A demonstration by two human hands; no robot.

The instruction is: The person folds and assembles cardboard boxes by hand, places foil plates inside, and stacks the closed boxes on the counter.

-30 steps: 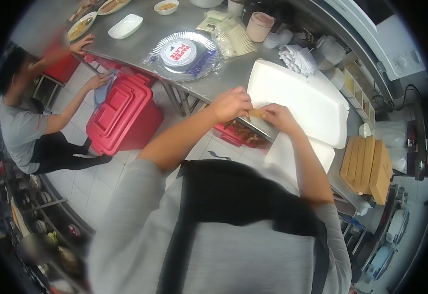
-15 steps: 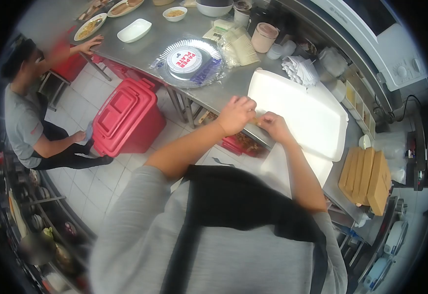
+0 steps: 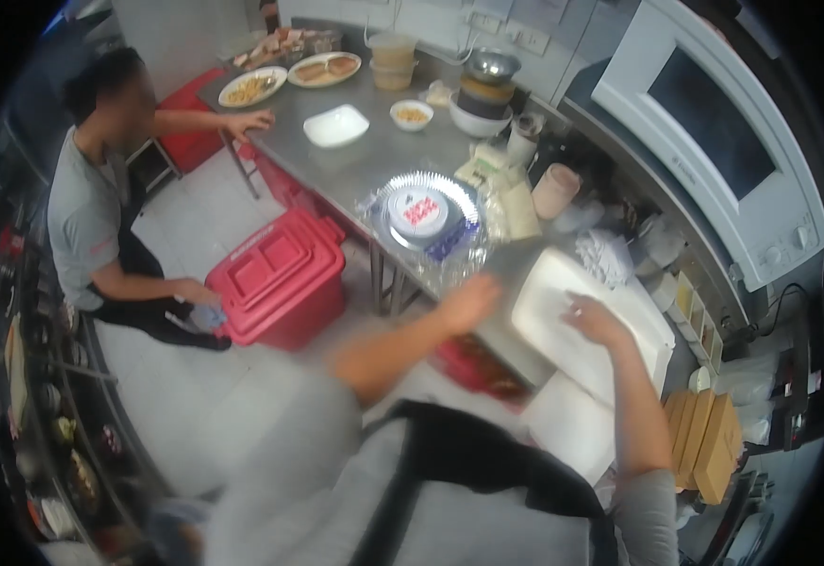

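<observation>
A large white box (image 3: 549, 274) lies open on the steel table, with its other white panel (image 3: 572, 424) hanging toward me at the table's front edge. Over the box's inner surface is my right hand (image 3: 599, 321), fingers apart and slightly bent, with nothing visible in them. My left hand (image 3: 473, 304) is smeared by motion at the table edge, left of the box, so its fingers cannot be read. Beyond it, a pack of paper plates (image 3: 418, 211) sits on a silvery fluted plate in clear wrap.
A person (image 3: 100, 208) stands at the left beside a red lidded bin (image 3: 280, 278), one hand on the steel table (image 3: 336, 174). Food plates (image 3: 324, 71), a white dish (image 3: 335, 126) and bowls stand farther back. A microwave (image 3: 714, 132) and brown boxes (image 3: 709, 439) are at the right.
My hands, close together at the box's front edge before, have separated. The right one is now over the box, the left one off to its left. The view has tilted up.
</observation>
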